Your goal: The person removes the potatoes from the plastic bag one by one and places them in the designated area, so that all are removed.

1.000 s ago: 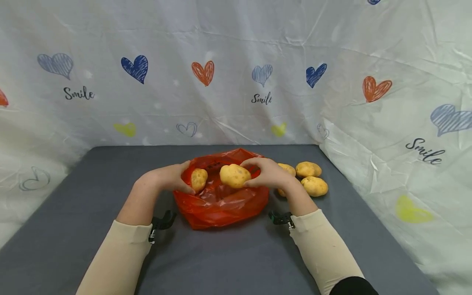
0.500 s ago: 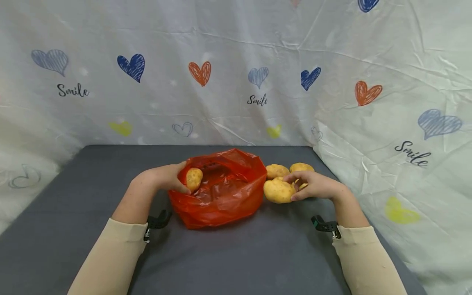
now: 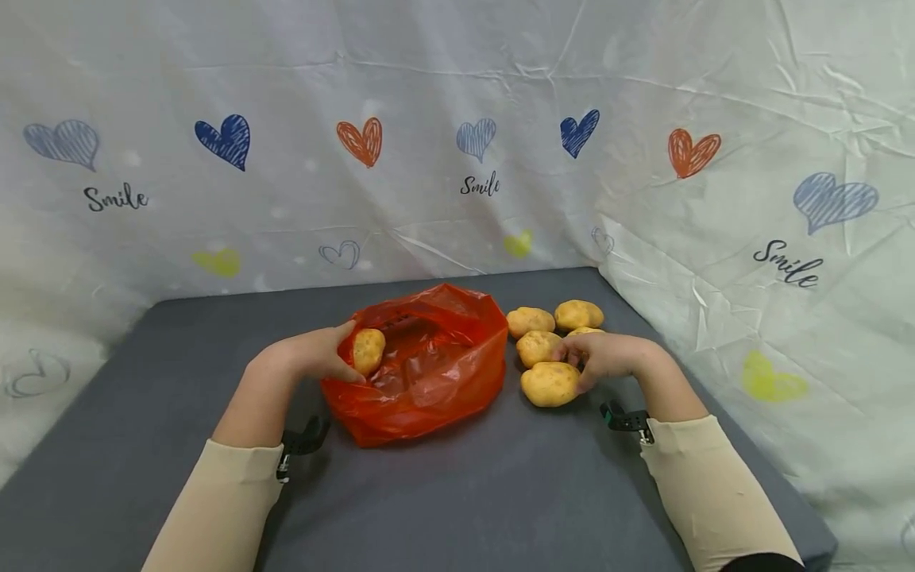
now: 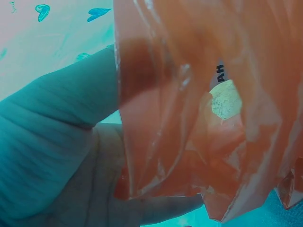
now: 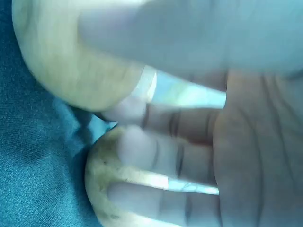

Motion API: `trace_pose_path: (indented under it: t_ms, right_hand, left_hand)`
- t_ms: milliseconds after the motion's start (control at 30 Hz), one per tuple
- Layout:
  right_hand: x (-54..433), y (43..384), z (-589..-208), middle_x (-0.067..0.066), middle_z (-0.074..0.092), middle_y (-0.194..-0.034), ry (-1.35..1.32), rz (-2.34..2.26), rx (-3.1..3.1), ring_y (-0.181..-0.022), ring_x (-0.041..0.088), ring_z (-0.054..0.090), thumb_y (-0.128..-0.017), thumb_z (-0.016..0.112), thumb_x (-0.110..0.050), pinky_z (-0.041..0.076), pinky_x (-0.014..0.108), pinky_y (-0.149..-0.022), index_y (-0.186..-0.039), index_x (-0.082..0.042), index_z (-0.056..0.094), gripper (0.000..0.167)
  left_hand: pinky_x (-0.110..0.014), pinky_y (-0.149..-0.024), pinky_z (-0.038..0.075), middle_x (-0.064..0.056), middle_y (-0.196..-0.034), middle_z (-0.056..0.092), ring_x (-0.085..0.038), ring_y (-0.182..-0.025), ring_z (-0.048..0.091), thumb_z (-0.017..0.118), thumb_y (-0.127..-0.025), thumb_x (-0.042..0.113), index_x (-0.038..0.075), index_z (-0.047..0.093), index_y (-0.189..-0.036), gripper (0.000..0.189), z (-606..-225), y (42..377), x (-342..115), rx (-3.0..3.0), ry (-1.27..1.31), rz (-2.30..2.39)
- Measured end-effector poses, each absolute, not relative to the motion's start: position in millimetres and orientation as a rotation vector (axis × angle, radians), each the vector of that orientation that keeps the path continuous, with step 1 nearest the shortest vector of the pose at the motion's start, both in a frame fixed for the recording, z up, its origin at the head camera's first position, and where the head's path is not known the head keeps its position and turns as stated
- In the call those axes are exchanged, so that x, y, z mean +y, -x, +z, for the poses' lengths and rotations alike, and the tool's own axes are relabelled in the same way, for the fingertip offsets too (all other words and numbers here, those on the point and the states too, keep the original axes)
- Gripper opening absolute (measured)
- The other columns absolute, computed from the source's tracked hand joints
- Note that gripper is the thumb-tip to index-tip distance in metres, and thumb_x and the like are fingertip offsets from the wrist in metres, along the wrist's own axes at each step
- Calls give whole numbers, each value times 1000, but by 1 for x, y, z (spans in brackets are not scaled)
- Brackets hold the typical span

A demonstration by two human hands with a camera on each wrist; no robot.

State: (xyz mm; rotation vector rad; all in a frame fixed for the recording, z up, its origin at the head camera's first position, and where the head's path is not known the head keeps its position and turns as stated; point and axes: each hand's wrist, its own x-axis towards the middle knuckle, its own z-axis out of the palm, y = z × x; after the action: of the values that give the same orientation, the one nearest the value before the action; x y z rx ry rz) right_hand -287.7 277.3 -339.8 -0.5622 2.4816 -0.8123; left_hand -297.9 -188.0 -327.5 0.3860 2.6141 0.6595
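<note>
My left hand (image 3: 310, 353) grips the left side of a crinkled red plastic bag (image 3: 429, 401), whose mouth gapes upward. A potato (image 3: 368, 352) sits at the bag's left inner side, between thumb and fingers. In the left wrist view the same potato (image 4: 227, 100) shows through a gap in the plastic, which partly hides the fingers. At the right, my right hand (image 3: 604, 355) is low over the table beside a potato (image 3: 550, 384), thumb at its right end. In the right wrist view the fingers (image 5: 184, 161) are fairly straight, close to two potatoes, and the thumb is blurred.
Several more potatoes lie in a cluster behind the right hand, among them one potato (image 3: 530, 321) and another potato (image 3: 579, 315) at the back. The grey table (image 3: 457, 508) meets a white sheet (image 3: 429, 191) printed with hearts at its back and right.
My right hand has carried the potato from over the bag rightward and set it on the table in front of the others; its fingers have loosened. The left hand stays at the bag.
</note>
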Motion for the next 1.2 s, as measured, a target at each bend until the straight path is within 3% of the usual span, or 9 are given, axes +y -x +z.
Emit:
trace_pose_path:
  t_ms: [167,367,500,600,733,833,967,1100,1200]
  right_hand:
    - [264,290,-335,13,55,-94,524,-814,2492,-85,23,52,-72,80,12,48,33,-72,-112,1,60,46]
    - [251,293,-330,17,54,-100,524,-781,2513,-89,24,50,-72,83,8,47,34,-75,-117,2,59,51]
    - [236,288,-316,19,57,-114,580,-723,2601,-98,27,55,-84,79,-4,48,37,-81,-127,1,59,48]
    - [205,284,-303,15,62,-118,704,-776,2673,-103,27,60,-93,74,-15,52,41,-85,-129,-2,60,41]
    - [127,288,-296,4,67,-112,866,-848,2726,-98,21,62,-96,73,-26,53,39,-87,-127,-9,66,36]
    - [63,295,-307,2,69,-109,842,-812,2745,-95,17,63,-97,72,-33,53,37,-87,-128,-10,66,40]
    - [5,303,-342,10,70,-122,641,-679,2812,-106,24,66,-99,66,-47,54,41,-95,-137,-2,60,60]
    - [-14,309,-375,14,65,-132,460,-646,2896,-114,31,65,-99,64,-51,54,49,-97,-147,1,47,73]
    - [-16,315,-386,15,60,-138,519,-822,2892,-119,32,62,-98,69,-43,50,51,-102,-152,-2,40,74]
  left_hand:
    - [-65,-111,35,-31,-160,29,-46,-140,35,84,-85,33,-1,10,-163,112,-324,295,-197,2614,-363,691]
    - [-64,-111,36,-31,-159,31,-45,-139,36,84,-85,32,-1,11,-163,112,-320,293,-207,2622,-343,697]
    - [-64,-111,35,-30,-160,30,-45,-139,36,84,-86,31,0,11,-163,111,-320,291,-211,2628,-332,706]
    - [-65,-112,34,-30,-161,28,-46,-141,34,83,-86,32,0,12,-163,110,-321,291,-214,2631,-309,708]
    - [-64,-113,33,-31,-162,26,-47,-144,31,83,-87,31,-1,12,-163,109,-324,291,-219,2648,-298,683]
    - [-63,-113,34,-30,-162,27,-46,-144,33,82,-87,29,-2,14,-163,107,-326,292,-220,2660,-315,671]
    - [-61,-113,35,-28,-162,29,-43,-143,35,82,-88,27,-2,14,-162,105,-330,293,-211,2657,-378,676]
    - [-58,-116,32,-24,-164,28,-40,-146,34,82,-88,26,-1,13,-163,105,-329,291,-198,2650,-430,688]
    - [-57,-117,32,-23,-164,28,-39,-147,33,82,-88,26,-1,13,-163,105,-323,290,-194,2669,-417,684]
